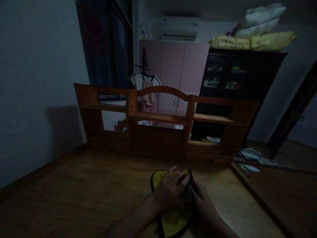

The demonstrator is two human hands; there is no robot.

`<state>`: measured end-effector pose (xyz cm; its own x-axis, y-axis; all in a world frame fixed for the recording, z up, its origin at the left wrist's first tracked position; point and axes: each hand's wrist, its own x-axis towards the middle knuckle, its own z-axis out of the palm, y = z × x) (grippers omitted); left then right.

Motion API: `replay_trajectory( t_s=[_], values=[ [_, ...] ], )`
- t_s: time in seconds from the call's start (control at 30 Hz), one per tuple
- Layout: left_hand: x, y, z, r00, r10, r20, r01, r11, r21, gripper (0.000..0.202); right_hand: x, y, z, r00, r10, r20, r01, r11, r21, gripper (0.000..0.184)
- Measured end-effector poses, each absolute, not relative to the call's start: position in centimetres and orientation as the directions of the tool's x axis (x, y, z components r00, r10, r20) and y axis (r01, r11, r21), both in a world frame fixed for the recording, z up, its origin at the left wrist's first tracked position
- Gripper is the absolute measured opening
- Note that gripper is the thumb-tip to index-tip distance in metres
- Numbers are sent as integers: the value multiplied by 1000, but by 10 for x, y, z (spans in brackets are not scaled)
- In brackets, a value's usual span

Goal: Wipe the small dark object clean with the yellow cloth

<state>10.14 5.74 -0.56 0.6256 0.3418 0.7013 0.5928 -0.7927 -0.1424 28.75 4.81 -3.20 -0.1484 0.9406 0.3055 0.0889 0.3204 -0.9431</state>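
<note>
A yellow cloth with a dark edge (173, 221) lies on the wooden desk top (86, 195) right in front of me. My left hand (170, 188) rests on top of the cloth, fingers curled over a bunched dark part of it. My right hand (201, 196) comes in from the right, and its fingers close on the same dark bunch of cloth. The two hands touch each other over the cloth. The room is dim, so fine detail of the cloth is hard to see.
A wooden shelf unit (160, 119) with open compartments stands along the desk's far edge. Behind it are a pink wardrobe (173, 66), hanging clothes (146, 89) and a dark glass-door cabinet (232, 79) with bedding on top. A wall runs along the left. Papers (250, 155) lie at right.
</note>
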Motion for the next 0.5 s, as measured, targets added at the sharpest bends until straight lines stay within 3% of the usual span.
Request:
replay_trajectory(
  t_s=[0.2, 0.5],
  values=[
    [101, 62, -9, 581, 365, 727, 596, -800, -74, 89, 287, 44, -20, -150, 924, 352, 209, 378, -902, 35],
    [101, 61, -1, 516, 360, 777, 580, -814, -9, 85, 283, 44, -18, -135, 947, 290, 188, 312, -931, 32]
  ],
)
